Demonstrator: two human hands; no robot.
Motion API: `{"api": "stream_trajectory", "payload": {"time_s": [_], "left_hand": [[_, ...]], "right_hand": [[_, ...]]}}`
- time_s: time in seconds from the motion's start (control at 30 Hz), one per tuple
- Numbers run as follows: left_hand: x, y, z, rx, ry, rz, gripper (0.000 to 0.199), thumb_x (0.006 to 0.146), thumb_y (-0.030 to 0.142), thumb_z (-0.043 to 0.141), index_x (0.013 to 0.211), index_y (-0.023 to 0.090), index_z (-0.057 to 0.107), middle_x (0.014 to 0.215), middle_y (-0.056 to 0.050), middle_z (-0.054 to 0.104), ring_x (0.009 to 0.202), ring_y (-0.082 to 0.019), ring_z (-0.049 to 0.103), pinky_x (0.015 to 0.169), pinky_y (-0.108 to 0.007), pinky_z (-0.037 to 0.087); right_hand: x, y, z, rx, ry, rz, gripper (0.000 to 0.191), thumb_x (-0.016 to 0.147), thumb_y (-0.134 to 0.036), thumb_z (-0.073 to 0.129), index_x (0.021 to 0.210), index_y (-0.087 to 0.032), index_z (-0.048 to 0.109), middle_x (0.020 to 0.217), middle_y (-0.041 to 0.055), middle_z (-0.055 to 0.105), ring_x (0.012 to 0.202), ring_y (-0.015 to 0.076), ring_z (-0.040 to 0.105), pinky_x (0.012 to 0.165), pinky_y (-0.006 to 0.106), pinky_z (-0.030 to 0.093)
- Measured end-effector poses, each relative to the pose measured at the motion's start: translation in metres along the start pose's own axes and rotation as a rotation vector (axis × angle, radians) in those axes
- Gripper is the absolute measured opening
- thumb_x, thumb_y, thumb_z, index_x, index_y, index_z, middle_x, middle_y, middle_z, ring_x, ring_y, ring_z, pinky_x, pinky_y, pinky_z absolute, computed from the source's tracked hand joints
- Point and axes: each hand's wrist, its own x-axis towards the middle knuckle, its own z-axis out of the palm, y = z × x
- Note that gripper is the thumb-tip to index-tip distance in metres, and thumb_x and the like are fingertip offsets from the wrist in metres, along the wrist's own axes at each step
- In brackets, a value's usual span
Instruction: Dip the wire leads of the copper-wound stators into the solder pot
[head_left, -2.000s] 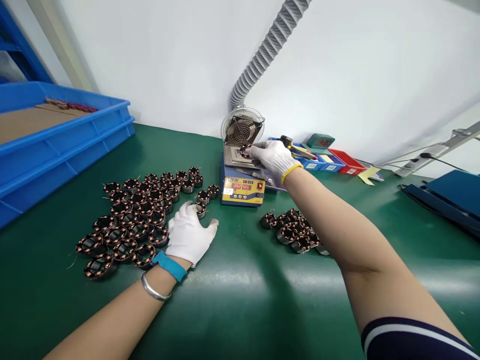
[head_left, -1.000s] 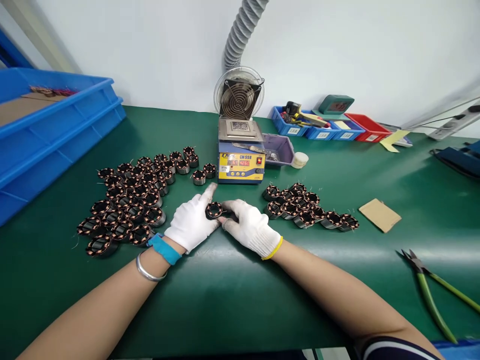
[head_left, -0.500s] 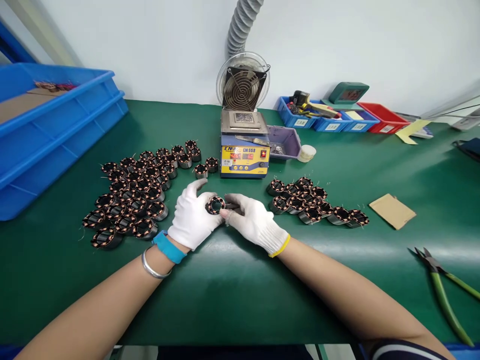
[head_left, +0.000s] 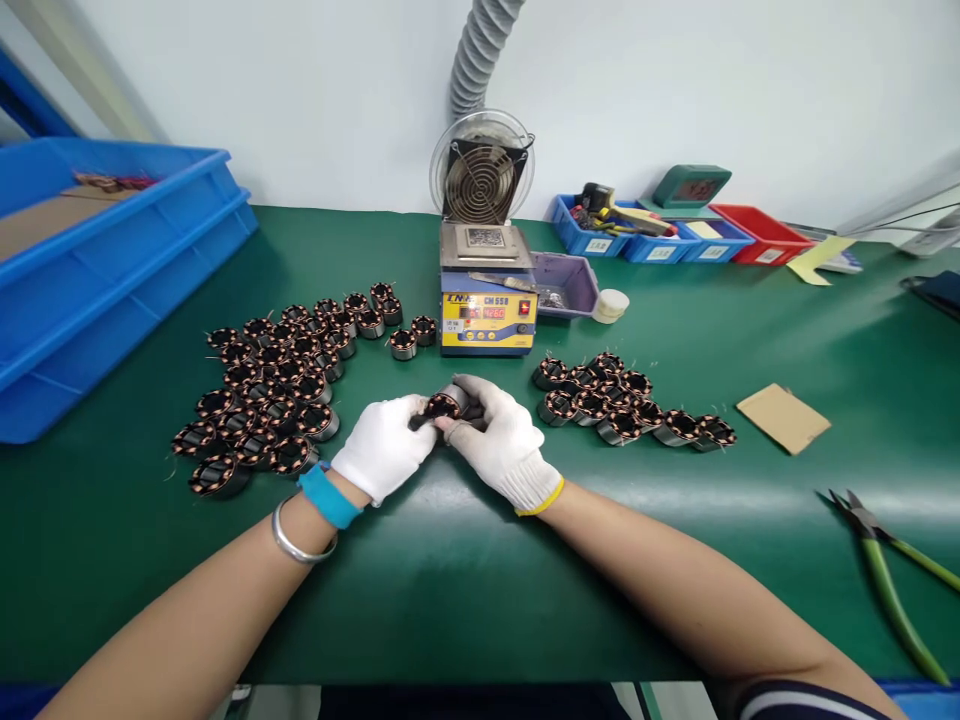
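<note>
Between my two white-gloved hands is one copper-wound ring core (head_left: 444, 402), tilted so that its metal side shows. My left hand (head_left: 386, 443) pinches its left edge with curled fingers. Around its right side and top the fingers of my right hand (head_left: 495, 430) are closed, with the thumb at its lower edge. Several like cores (head_left: 274, 390) stand in a large group to the left, and a smaller group (head_left: 604, 395) stands to the right.
Behind my hands stands a yellow-fronted CM 558 heating unit (head_left: 487, 322) with a fan, beside a purple tray (head_left: 574, 285). Blue crates (head_left: 172, 220) are at left. Small bins (head_left: 660, 245), cardboard (head_left: 784, 418) and green-handled pliers (head_left: 885, 580) lie right.
The core has turned from facing up to lying tilted, with its side now showing. My left hand's fingers have drawn in around its edge, and my right hand's fingers now reach over the top.
</note>
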Motion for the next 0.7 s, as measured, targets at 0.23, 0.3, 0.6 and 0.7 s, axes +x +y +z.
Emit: {"api": "stream_trajectory", "payload": {"time_s": [0.23, 0.3, 0.6, 0.7], "left_hand": [[-0.005, -0.009, -0.037, -0.804, -0.082, -0.137, 0.022, 0.073, 0.039, 0.052, 0.068, 0.018, 0.055, 0.046, 0.002, 0.051, 0.036, -0.010, 0.041, 0.035, -0.022, 0.028], [-0.007, -0.009, -0.031, -0.797, 0.074, -0.102, 0.033, 0.081, 0.049, 0.047, 0.075, 0.017, 0.055, 0.054, 0.000, 0.055, 0.042, -0.010, 0.046, 0.039, -0.022, 0.032], [-0.011, 0.003, 0.000, -0.566, 0.020, -0.054, 0.034, 0.080, 0.049, 0.054, 0.065, 0.019, 0.051, 0.056, 0.003, 0.050, 0.049, -0.010, 0.046, 0.045, -0.022, 0.038], [-0.008, 0.002, -0.009, -0.742, 0.108, -0.081, 0.030, 0.079, 0.045, 0.054, 0.064, 0.021, 0.047, 0.052, 0.004, 0.047, 0.043, -0.009, 0.043, 0.040, -0.022, 0.035]], "right_hand": [[0.003, 0.007, 0.000, 0.185, 0.013, 0.007, 0.050, 0.071, -0.032, 0.068, 0.119, -0.022, 0.059, 0.096, 0.0023, 0.069, 0.079, 0.0166, 0.065, 0.074, 0.029, 0.056], [0.002, 0.007, 0.000, 0.205, 0.013, 0.000, 0.050, 0.071, -0.032, 0.068, 0.119, -0.022, 0.059, 0.095, 0.0024, 0.069, 0.078, 0.0163, 0.065, 0.072, 0.029, 0.056], [0.001, 0.002, 0.000, 0.200, -0.039, 0.005, 0.052, 0.070, -0.035, 0.066, 0.119, -0.020, 0.058, 0.104, 0.0062, 0.068, 0.085, 0.0199, 0.066, 0.078, 0.033, 0.057], [0.005, 0.006, -0.004, 0.223, -0.012, 0.028, 0.051, 0.070, -0.037, 0.064, 0.118, -0.019, 0.058, 0.102, 0.0075, 0.069, 0.083, 0.0221, 0.067, 0.077, 0.035, 0.058]]}}
